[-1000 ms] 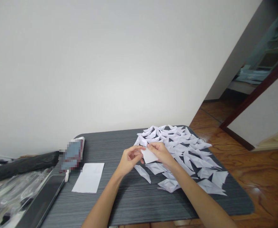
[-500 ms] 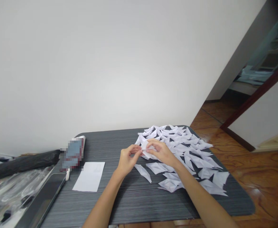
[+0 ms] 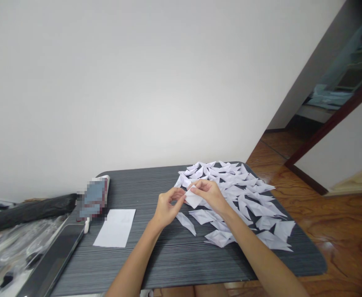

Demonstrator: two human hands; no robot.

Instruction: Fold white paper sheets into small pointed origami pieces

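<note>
Between my two hands is a small folded piece of white paper (image 3: 193, 199), raised above the dark table. My left hand (image 3: 168, 203) pinches its left corner between thumb and fingers. On the other side, my right hand (image 3: 208, 193) grips its upper right part, thumb on the near face and fingers behind. Just below the hands lies a slim folded paper boat (image 3: 186, 223). Many more folded paper boats (image 3: 261, 206) spread over the right side of the table, some hidden by my right forearm.
A flat white sheet (image 3: 115, 228) lies on the dark table (image 3: 150, 181) at left. Near it are a blurred-out packet (image 3: 92, 200), a small white object (image 3: 87, 225) and a black tablet-like slab (image 3: 55, 255). Clear plastic bags (image 3: 10, 251) and a black roll (image 3: 29, 213) sit farther left.
The folded paper has turned between my fingers, so a flat square face now shows toward me. My right thumb has moved up onto its top edge. The view has shifted slightly.
</note>
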